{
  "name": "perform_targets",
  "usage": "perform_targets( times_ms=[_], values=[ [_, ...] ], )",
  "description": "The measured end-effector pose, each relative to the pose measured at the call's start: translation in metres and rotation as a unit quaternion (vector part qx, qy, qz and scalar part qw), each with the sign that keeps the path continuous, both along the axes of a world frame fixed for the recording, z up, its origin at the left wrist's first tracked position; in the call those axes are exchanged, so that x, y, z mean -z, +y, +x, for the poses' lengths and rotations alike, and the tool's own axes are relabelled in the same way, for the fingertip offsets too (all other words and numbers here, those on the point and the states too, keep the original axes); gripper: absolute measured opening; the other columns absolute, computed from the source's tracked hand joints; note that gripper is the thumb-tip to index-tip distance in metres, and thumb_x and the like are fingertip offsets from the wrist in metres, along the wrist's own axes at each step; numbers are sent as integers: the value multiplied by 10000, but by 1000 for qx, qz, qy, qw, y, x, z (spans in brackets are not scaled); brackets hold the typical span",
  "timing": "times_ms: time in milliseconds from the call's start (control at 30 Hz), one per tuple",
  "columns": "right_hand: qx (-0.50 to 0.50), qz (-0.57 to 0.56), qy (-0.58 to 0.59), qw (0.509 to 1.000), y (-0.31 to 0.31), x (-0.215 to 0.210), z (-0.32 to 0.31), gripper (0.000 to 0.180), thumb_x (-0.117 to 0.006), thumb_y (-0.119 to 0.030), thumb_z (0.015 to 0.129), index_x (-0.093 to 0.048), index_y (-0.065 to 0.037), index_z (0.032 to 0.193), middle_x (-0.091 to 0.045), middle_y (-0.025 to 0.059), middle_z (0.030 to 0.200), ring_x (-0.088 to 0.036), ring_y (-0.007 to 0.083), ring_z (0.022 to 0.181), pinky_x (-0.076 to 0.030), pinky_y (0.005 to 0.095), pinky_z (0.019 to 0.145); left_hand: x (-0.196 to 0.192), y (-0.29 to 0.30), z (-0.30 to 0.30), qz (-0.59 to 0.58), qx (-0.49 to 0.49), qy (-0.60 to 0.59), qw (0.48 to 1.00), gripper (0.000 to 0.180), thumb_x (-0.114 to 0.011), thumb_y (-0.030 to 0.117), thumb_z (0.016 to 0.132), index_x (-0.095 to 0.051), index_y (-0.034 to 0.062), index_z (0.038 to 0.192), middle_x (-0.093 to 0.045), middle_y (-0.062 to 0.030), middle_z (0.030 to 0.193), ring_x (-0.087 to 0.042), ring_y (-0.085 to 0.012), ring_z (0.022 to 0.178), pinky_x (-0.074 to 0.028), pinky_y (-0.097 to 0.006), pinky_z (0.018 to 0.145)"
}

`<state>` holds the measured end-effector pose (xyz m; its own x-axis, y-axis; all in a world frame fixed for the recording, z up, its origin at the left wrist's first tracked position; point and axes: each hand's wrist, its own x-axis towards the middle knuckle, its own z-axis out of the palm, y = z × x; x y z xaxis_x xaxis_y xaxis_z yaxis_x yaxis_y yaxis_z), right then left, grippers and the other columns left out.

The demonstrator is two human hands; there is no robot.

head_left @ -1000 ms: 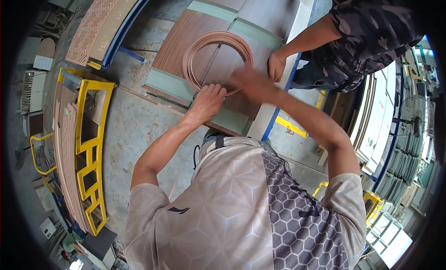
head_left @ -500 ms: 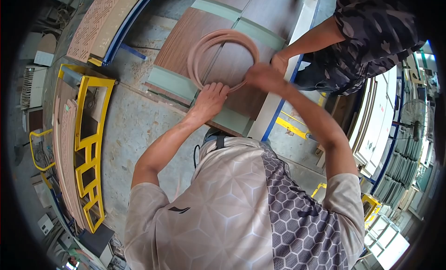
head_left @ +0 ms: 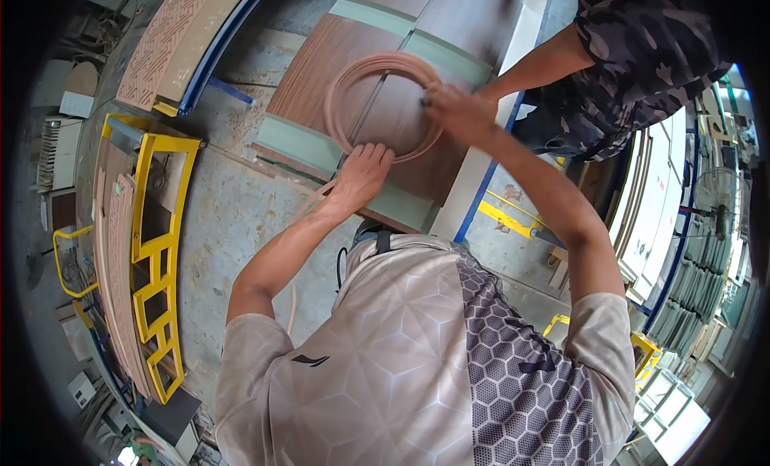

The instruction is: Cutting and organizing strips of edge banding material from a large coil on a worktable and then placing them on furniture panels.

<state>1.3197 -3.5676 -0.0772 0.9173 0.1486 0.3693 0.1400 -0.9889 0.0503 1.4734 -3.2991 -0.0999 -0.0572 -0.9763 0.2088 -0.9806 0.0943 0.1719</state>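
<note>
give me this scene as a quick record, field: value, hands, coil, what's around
left hand: fingers over the near edge of the coil
right hand: at the coil's right side, blurred; grip unclear
coil: pinkish-brown, round, above brown panels
strand: similar colour, beside the left wrist; any join to the coil is hidden
green bands: across the panel stack
co-worker: at right, camouflage-patterned top, one arm reaching toward the stack
yellow frame: on the left

Blur smeared the bare right hand (head_left: 460,115), leaving its grip on the pinkish-brown, ring-shaped coil (head_left: 335,105) unclear; it mostly hid the camouflage-shirted co-worker's (head_left: 642,53) hand.
</note>
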Motion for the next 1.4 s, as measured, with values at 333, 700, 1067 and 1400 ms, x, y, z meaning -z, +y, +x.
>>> perform_targets(
  times_ms=[333, 700, 1067, 1400],
  values=[
    [-9, -55, 87, 995, -8, -6, -10, 270, -667, -111, 866, -723, -114, 1130, -669, 98, 1259, -613, 319, 1257, -484, 470, 1096, 3, 6, 0, -11, -28, -20, 999, 240, -625, 202, 944, -600, 62, 1138, -559, -95, 971, -567, -270, 947, -447, -402, 839],
    [22, -1, 209, 978, 12, -15, -2, 478, -602, -150, 938, -618, -153, 1415, -658, 101, 1318, -611, 268, 1288, -455, 445, 1135, 8, 4, -1, -9, -49, -16, 999, 264, -633, 194, 936, -598, 50, 1154, -573, -91, 986, -572, -269, 956, -450, -397, 842],
    [39, -19, 133, 990, 27, 8, -11, 556, -629, -142, 928, -568, -109, 1479, -581, 107, 1494, -515, 259, 1448, -401, 435, 1199, 13, 6, -13, -34, -56, -14, 998, 321, -623, 169, 926, -597, 21, 1211, -570, -102, 1001, -581, -275, 956, -463, -400, 848],
    [-17, -68, 98, 993, -3, -12, -8, 414, -648, -148, 860, -702, -132, 1270, -661, 72, 1318, -600, 255, 1297, -429, 450, 1152, 2, 7, -6, -42, -58, -13, 997, 458, -562, 148, 895, -582, -45, 1310, -554, -98, 997, -553, -253, 941, -460, -370, 849]
  ],
)
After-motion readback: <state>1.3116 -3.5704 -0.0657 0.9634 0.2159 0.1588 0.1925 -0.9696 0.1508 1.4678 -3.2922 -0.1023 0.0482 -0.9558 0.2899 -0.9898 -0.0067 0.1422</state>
